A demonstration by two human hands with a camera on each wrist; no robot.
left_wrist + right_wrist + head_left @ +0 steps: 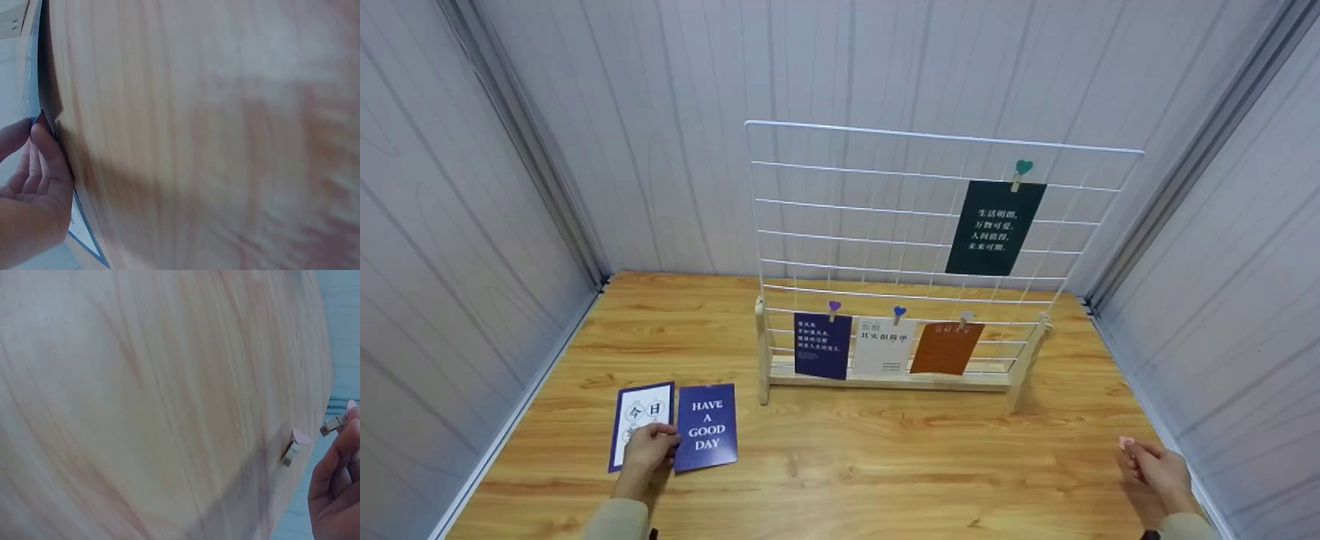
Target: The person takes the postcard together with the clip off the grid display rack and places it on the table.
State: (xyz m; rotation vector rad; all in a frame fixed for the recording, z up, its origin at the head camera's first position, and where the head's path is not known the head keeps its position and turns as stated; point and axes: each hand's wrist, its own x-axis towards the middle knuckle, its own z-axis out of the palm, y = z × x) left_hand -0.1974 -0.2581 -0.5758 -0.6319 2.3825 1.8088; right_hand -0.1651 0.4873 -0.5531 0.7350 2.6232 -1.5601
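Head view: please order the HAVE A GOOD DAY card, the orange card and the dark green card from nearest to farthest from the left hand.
From the left hand:
1. HAVE A GOOD DAY card, flat on the table, right beside the hand.
2. Orange card, clipped on the grid's bottom row, at the right.
3. Dark green card, clipped high on the grid, upper right.

Head view: bright, even, diffuse light from above; wide-angle bending at the edges, wall seams leaning outward at 10 and 2 o'clock. Soft, short shadows under the white wire grid panel on its pale wooden stand; no glare. Left wrist view: light wooden tabletop heavily blurred, a dim shadow band from 9 towards 6 o'clock. Right wrist view: same softness, grain smeared, a shadow at 5 o'clock.
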